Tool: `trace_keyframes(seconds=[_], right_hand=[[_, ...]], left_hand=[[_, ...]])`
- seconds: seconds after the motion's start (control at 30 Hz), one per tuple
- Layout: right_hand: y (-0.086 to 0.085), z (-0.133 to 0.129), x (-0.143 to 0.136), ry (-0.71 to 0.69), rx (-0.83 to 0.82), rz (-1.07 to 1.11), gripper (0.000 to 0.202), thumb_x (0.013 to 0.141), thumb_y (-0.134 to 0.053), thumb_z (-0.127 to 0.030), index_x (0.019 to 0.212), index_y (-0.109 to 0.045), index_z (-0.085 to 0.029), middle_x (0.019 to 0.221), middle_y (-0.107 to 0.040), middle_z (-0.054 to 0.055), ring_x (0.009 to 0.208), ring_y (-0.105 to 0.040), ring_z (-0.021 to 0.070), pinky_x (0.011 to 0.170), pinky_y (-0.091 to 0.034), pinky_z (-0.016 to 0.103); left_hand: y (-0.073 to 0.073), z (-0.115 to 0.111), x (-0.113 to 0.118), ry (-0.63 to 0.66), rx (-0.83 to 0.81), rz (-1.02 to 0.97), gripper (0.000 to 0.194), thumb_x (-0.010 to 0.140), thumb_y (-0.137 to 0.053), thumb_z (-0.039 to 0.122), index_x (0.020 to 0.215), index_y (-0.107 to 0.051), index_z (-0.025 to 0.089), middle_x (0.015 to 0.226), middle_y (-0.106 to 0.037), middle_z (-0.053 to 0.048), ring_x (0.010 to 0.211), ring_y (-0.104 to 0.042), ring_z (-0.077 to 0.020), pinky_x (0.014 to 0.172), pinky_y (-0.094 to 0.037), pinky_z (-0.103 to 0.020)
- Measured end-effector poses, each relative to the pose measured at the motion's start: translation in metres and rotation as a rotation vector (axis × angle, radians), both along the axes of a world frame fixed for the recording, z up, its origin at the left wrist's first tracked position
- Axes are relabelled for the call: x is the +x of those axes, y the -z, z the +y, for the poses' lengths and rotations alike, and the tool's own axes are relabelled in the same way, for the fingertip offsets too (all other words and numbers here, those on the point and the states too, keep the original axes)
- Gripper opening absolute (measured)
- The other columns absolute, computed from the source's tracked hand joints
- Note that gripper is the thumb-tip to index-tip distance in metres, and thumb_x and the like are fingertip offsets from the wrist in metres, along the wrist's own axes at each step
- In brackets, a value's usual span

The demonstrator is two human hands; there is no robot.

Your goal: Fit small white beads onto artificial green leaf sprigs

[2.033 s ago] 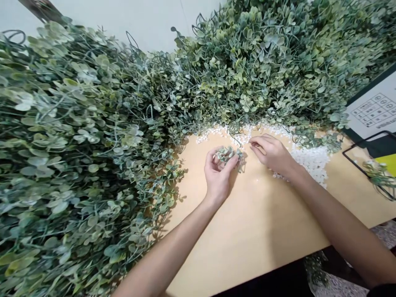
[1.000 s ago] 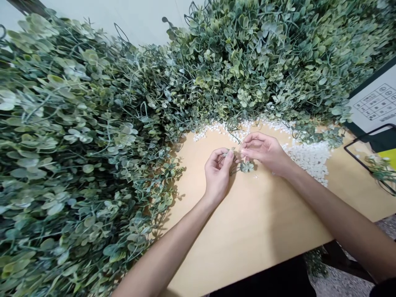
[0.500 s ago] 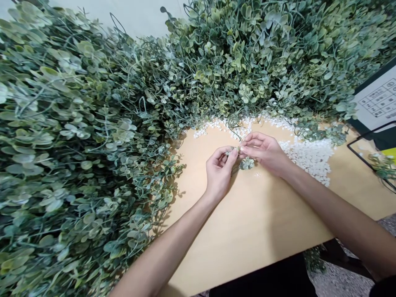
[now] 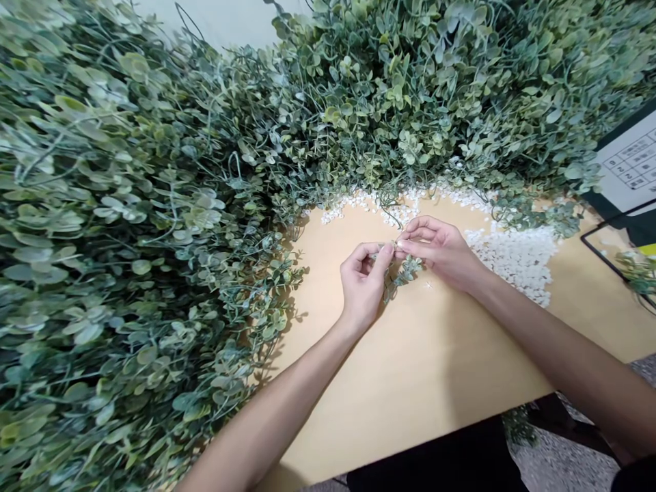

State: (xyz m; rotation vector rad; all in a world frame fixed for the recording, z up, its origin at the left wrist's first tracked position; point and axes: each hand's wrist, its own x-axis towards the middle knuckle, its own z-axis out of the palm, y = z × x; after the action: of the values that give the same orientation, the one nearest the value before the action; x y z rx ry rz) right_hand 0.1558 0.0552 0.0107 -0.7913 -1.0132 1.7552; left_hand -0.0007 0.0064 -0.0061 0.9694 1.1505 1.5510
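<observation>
My left hand [image 4: 363, 280] pinches a small green leafy sprig [image 4: 407, 269] between thumb and fingers, above the pale wooden table [image 4: 389, 383]. Its leaves hang down below and between my hands. My right hand [image 4: 441, 251] meets the left one at the fingertips, its thumb and index finger pinched at the top of the sprig. A tiny pale piece shows at those fingertips, too small to make out. Just right of the sprig, a small white star-shaped bit [image 4: 428, 285] lies on the table.
Dense green artificial foliage [image 4: 154, 273] is heaped along the left and back. Many small white pieces [image 4: 517, 263] lie right of my right hand, with more along the back foliage. At the right are a dark box with a printed label [image 4: 633, 164] and a black wire frame [image 4: 605, 256].
The sprig has turned between my fingers, so more of its leaves hang below my hands. Both hands stay nearly in place. The camera view has shifted slightly.
</observation>
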Motion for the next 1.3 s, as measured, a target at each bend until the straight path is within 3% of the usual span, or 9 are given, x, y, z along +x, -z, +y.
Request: trace_keyframes(seconds=[0.8,1.1,1.3], right_hand=[[0.0071,-0.0011,0.0004,0.033,0.139,-0.093,0.038,0.071,-0.096,-0.034,0.093,-0.068,-0.022,0.09,-0.077,0.0,0.078,-0.073,0.0152,0.084,-0.06,0.033],[0.0071,-0.0021,-0.0004,0.019,0.164,-0.059,0.035,0.073,-0.095,-0.029,0.093,-0.067,-0.022,0.089,-0.077,-0.001,0.078,-0.073,0.0149,0.086,-0.06,0.032],[0.005,-0.0057,-0.0023,0.133,0.217,-0.172,0.037,0.069,-0.097,-0.032,0.089,-0.068,-0.022,0.089,-0.079,0.001,0.08,-0.075,0.0161,0.085,-0.062,0.032]], left_hand=[[0.0019,-0.0008,-0.0012,-0.01,0.004,0.032,0.027,0.085,-0.083,0.041,0.079,-0.071,0.018,0.077,-0.074,-0.002,0.07,-0.068,-0.0129,0.067,-0.053,-0.024],[0.0025,-0.0007,-0.0009,-0.015,0.001,0.032,0.029,0.084,-0.084,0.043,0.078,-0.07,0.018,0.078,-0.075,-0.003,0.072,-0.069,-0.0135,0.07,-0.055,-0.025],[0.0025,-0.0011,-0.0021,-0.03,0.0,0.082,0.029,0.084,-0.083,0.043,0.079,-0.07,0.018,0.077,-0.072,-0.002,0.07,-0.066,-0.0124,0.067,-0.053,-0.024]])
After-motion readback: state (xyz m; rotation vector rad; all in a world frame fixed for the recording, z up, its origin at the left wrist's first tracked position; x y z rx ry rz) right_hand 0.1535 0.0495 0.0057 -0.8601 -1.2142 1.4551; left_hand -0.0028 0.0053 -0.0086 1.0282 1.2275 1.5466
